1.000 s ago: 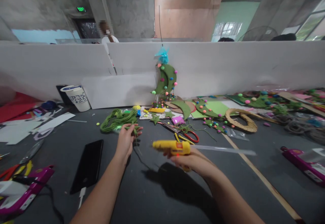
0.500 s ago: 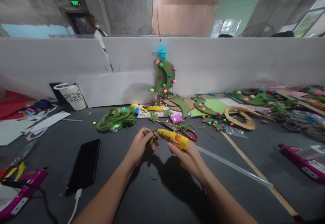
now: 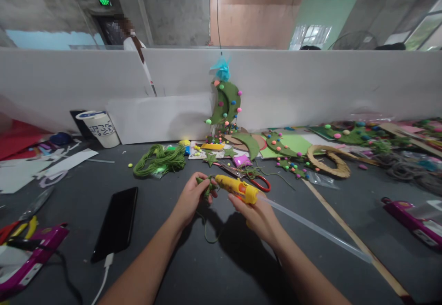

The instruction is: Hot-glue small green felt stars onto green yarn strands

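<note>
Between the thumb and fingers of my left hand point(image 3: 194, 193) is a small green felt star point(image 3: 206, 189), partly covered by the fingers. A thin green strand of yarn point(image 3: 206, 231) trails from it onto the dark table. My right hand point(image 3: 257, 210) is wrapped round a yellow hot glue gun point(image 3: 238, 188), whose nozzle points left at the star, very close to it. From the gun's back a long clear glue stick point(image 3: 317, 225) sticks out to the right. Red-handled scissors point(image 3: 260, 183) lie just behind the gun, with green yarn over them.
A green yarn skein point(image 3: 159, 159) lies at the back left, and a black phone point(image 3: 115, 224) with a white cable at the left. A decorated green crescent point(image 3: 226, 102) stands against the white partition point(image 3: 165, 74). A straw ring point(image 3: 328, 161) and purple power strip point(image 3: 412, 222) are at the right.
The view has shifted slightly, so the table things sit a little further right. Both hands keep nearly the same pose. A person behind the partition has moved a little.
</note>
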Demonstrator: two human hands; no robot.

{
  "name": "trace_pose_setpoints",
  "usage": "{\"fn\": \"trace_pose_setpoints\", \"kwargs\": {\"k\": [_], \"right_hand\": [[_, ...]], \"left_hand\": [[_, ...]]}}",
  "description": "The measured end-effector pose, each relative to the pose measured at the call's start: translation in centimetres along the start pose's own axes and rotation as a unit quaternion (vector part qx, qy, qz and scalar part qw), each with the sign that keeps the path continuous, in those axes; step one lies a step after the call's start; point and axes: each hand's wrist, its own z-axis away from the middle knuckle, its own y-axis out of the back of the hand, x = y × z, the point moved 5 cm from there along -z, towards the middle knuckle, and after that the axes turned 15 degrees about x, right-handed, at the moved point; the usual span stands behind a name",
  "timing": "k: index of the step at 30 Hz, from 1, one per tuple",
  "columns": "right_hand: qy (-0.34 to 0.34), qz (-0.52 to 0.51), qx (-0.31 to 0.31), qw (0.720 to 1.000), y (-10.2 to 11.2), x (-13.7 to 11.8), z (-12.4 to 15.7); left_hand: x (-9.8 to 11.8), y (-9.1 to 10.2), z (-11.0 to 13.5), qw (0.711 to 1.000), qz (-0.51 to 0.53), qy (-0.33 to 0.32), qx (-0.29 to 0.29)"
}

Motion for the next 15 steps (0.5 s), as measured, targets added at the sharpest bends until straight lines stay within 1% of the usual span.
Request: {"fn": "trace_pose_setpoints", "kwargs": {"k": [3, 8, 15], "right_hand": [[0.000, 0.008, -0.001, 1.000, -0.02, -0.08, -0.08], [0.031, 0.032, -0.003, 0.999, -0.01, -0.44, -0.13], [0.023, 0.032, -0.003, 0.999, -0.10, -0.41, -0.11]], "left_hand": [[-0.04, 0.03, -0.01, 1.000, -0.005, -0.002, 0.001], [0.03, 0.01, 0.08, 1.000, -0.008, -0.005, 0.002], [-0.01, 0.07, 0.04, 1.000, -0.009, -0.006, -0.002]]}}
